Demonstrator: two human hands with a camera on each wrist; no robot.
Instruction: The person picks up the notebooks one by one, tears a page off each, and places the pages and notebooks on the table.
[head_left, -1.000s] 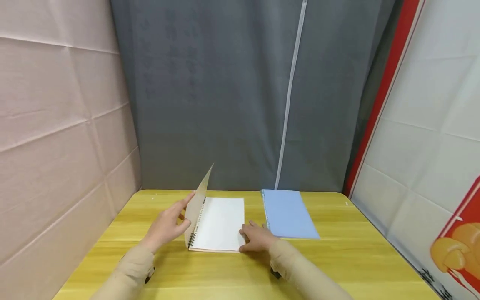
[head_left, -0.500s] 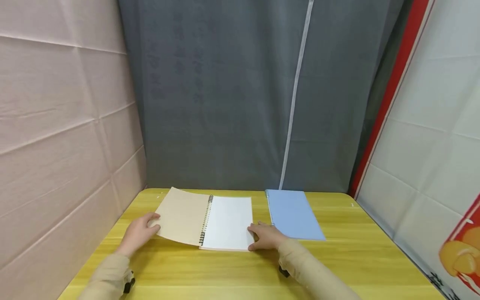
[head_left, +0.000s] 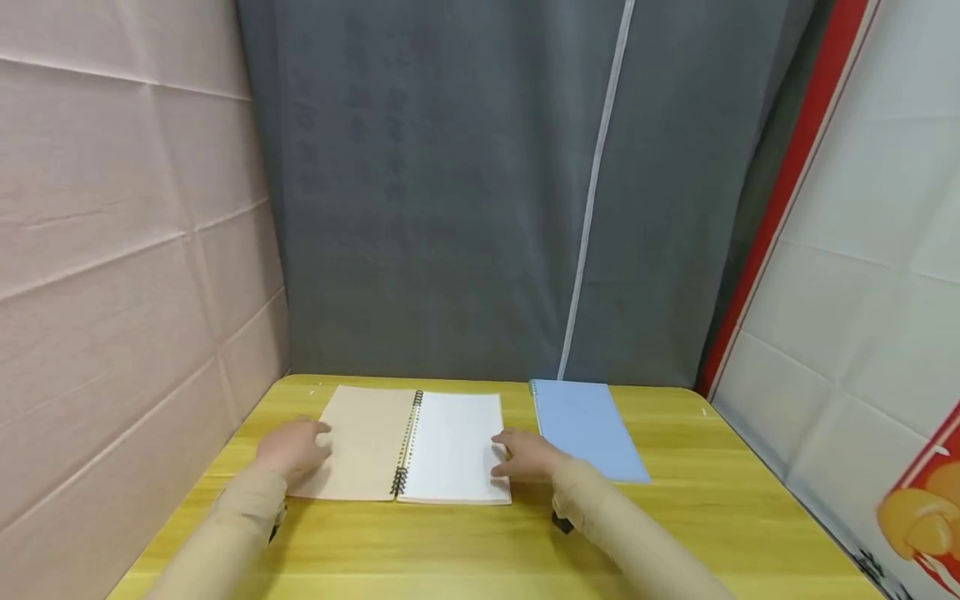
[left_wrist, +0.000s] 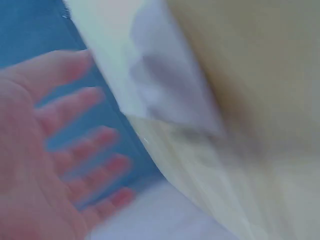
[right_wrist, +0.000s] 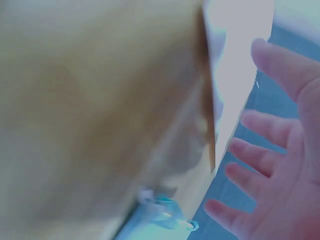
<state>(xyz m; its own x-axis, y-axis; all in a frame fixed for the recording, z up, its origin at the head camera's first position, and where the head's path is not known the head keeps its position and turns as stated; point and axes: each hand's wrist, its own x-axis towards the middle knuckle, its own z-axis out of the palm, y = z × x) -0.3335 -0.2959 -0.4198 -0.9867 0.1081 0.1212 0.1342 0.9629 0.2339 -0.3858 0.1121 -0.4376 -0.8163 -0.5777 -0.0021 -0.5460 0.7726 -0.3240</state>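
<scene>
A spiral notebook lies spread on the table, its beige inside cover [head_left: 367, 442] on the left and its white page [head_left: 453, 446] on the right. Black spiral binding [head_left: 407, 446] runs between them. My left hand [head_left: 295, 448] is at the cover's outer edge; in the left wrist view its fingers [left_wrist: 85, 150] are extended and apart, holding nothing. At the page's right edge is my right hand [head_left: 528, 455], its fingers [right_wrist: 255, 157] also spread and holding nothing. Whether either hand touches the notebook is hard to tell.
A blue spiral notebook [head_left: 588, 429] lies closed just beyond my right hand. The yellow wood-look table [head_left: 420, 554] ends at a grey curtain [head_left: 450, 208]. Pale cloth hangs at the left [head_left: 135, 292], and a white printed sheet [head_left: 840, 333] at the right.
The beige cover has swung left from nearly upright to flat on the table. My left hand moved left with it and let it go; my right hand loosened at the page edge.
</scene>
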